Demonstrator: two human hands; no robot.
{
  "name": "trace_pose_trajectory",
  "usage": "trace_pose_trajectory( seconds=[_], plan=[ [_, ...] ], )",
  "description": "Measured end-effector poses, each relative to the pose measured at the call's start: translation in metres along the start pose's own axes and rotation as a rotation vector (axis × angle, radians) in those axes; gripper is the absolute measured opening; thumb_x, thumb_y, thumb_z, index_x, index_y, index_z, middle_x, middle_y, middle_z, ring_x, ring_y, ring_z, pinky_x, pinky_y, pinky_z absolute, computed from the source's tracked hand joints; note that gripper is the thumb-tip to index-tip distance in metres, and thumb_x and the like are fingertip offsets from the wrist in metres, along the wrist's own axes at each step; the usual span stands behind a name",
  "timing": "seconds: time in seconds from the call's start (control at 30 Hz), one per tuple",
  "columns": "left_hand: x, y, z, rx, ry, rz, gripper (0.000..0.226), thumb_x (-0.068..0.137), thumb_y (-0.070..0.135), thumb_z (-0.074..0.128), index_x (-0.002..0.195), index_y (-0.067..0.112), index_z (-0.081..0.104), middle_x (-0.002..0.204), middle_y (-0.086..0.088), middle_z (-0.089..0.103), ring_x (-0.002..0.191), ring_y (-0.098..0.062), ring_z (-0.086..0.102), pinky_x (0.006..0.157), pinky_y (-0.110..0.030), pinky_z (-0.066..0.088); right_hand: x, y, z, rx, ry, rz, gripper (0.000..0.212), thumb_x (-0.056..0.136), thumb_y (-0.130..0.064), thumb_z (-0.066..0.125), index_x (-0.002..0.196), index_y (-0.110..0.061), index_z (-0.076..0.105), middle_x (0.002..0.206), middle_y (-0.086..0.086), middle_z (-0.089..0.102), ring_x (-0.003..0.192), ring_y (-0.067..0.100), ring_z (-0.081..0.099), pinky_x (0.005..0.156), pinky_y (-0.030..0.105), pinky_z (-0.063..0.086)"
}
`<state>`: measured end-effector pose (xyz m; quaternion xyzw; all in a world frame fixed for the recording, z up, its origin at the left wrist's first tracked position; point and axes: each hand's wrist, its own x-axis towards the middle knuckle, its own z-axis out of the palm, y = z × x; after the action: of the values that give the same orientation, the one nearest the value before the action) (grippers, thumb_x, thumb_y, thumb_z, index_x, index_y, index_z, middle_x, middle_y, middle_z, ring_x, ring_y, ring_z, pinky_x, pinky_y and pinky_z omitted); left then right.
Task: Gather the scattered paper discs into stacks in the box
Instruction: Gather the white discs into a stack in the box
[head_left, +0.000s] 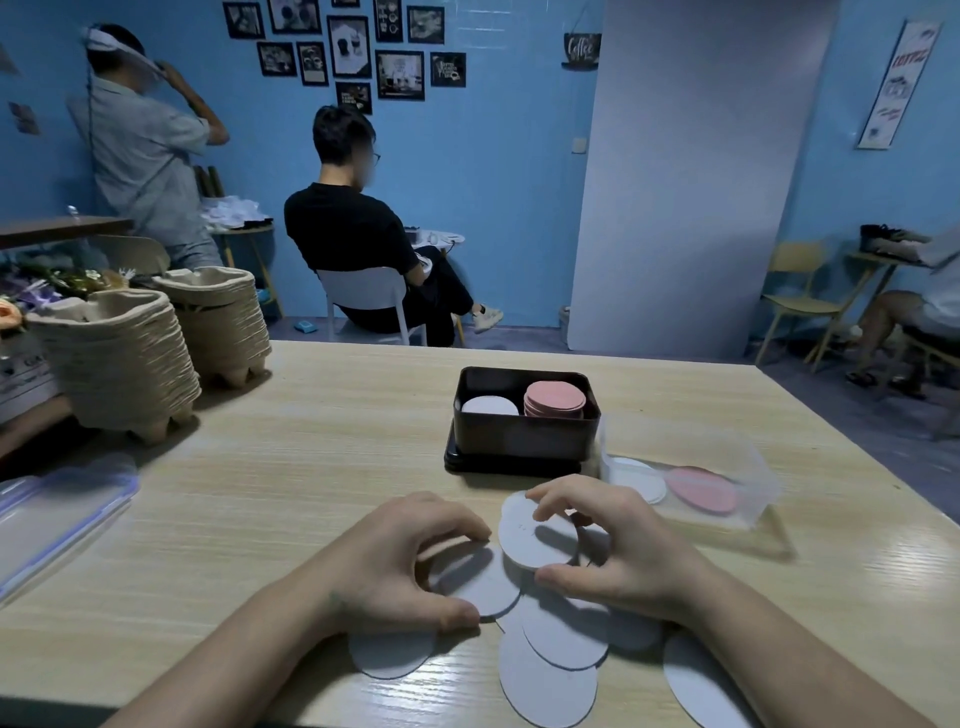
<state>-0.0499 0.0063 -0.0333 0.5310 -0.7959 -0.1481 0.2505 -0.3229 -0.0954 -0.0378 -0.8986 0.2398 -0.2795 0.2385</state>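
At lower centre, over a pale wood-grain table (260, 467), sorting through a scatter of paper discs with two bare hands. With the right hand (618, 551), pinches a white disc (535, 540) by its rim, thumb at the near edge and curled fingers over the far edge, tilting it up off the pile. With the left hand (415, 561), grips a second white disc (480, 587) lying flat, fingertips curled onto its far edge, thumb at its near edge.

Along the bottom edge of the frame, more loose discs (545, 675): plain white, thin, round, overlapping one another, a few partly hidden beneath the wrists.

Just beyond the hands, at centre, a black rectangular box (524, 431) holding two stacks side by side: a white stack (488, 405) sitting low on the left, a pink stack (555, 397) rising close to the rim on the right.

To the right of the box, touching or nearly so, a clear plastic tub (748, 467) with a white and a pink disc lying flat inside. At left, two tall piles of moulded-pulp trays (119, 364).
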Motion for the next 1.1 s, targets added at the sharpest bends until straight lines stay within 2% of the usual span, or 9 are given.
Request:
trace_pose_trajectory(
  seconds=[0.2,0.37,0.53,0.7,0.83,0.97,1.1],
  plan=[
    [-0.004,-0.005,-0.002,-0.096,0.048,0.006,0.05,0.076,0.041,0.087,0.121,0.035,0.067,0.117,0.018,0.069,0.114,-0.007,0.065,0.096,-0.036,0.054,0.001,0.002,-0.001,-0.009,0.008,-0.023,0.035,0.077,-0.043,0.083,0.105,-0.031,0.066,0.128,-0.015,0.064,0.126,0.006,0.059,0.094,0.035,0.053],
    [-0.001,-0.007,-0.014,-0.078,0.161,0.058,0.036,0.079,0.03,0.083,0.112,0.025,0.071,0.106,0.015,0.071,0.105,-0.012,0.069,0.088,-0.032,0.055,0.003,0.005,-0.002,-0.025,0.022,0.002,0.036,0.077,-0.045,0.082,0.104,-0.026,0.066,0.129,-0.011,0.063,0.129,0.0,0.055,0.095,0.033,0.051],
    [0.022,-0.005,-0.024,0.001,0.231,0.114,0.039,0.081,0.039,0.08,0.114,0.025,0.066,0.105,0.017,0.068,0.099,-0.01,0.066,0.086,-0.034,0.053,0.02,-0.002,-0.006,-0.099,-0.034,-0.029,0.042,0.081,-0.052,0.079,0.114,-0.032,0.062,0.126,-0.019,0.061,0.112,0.002,0.058,0.09,0.024,0.05],
    [0.032,-0.012,-0.013,0.065,0.307,0.152,0.048,0.085,0.048,0.079,0.121,0.021,0.063,0.109,0.014,0.068,0.102,-0.004,0.065,0.085,-0.033,0.054,0.045,-0.01,-0.007,-0.075,-0.022,-0.057,0.052,0.082,-0.053,0.078,0.123,-0.027,0.061,0.103,-0.035,0.056,0.096,-0.004,0.058,0.081,0.017,0.045],
    [0.026,-0.016,-0.003,0.089,0.385,0.154,0.05,0.084,0.05,0.078,0.122,0.02,0.063,0.111,0.015,0.069,0.103,-0.001,0.065,0.085,-0.031,0.056,0.043,-0.004,0.002,-0.037,0.028,-0.064,0.049,0.084,-0.05,0.08,0.124,-0.032,0.06,0.118,-0.021,0.064,0.108,0.01,0.063,0.088,0.028,0.053],
    [0.025,-0.017,0.002,0.075,0.393,0.147,0.051,0.083,0.051,0.079,0.117,0.017,0.064,0.105,0.012,0.069,0.097,-0.005,0.066,0.08,-0.032,0.056,0.037,-0.004,0.011,-0.007,0.018,-0.096,0.043,0.088,-0.048,0.078,0.125,-0.033,0.061,0.131,-0.018,0.062,0.12,0.005,0.059,0.093,0.012,0.043],
    [0.028,-0.016,0.002,0.023,0.4,0.148,0.052,0.082,0.051,0.08,0.118,0.017,0.063,0.104,0.013,0.069,0.097,-0.003,0.066,0.079,-0.03,0.055,0.036,-0.002,0.01,-0.022,0.0,-0.091,0.032,0.092,-0.048,0.074,0.118,-0.032,0.065,0.137,-0.014,0.059,0.13,0.002,0.055,0.098,0.016,0.043]
  ],
)
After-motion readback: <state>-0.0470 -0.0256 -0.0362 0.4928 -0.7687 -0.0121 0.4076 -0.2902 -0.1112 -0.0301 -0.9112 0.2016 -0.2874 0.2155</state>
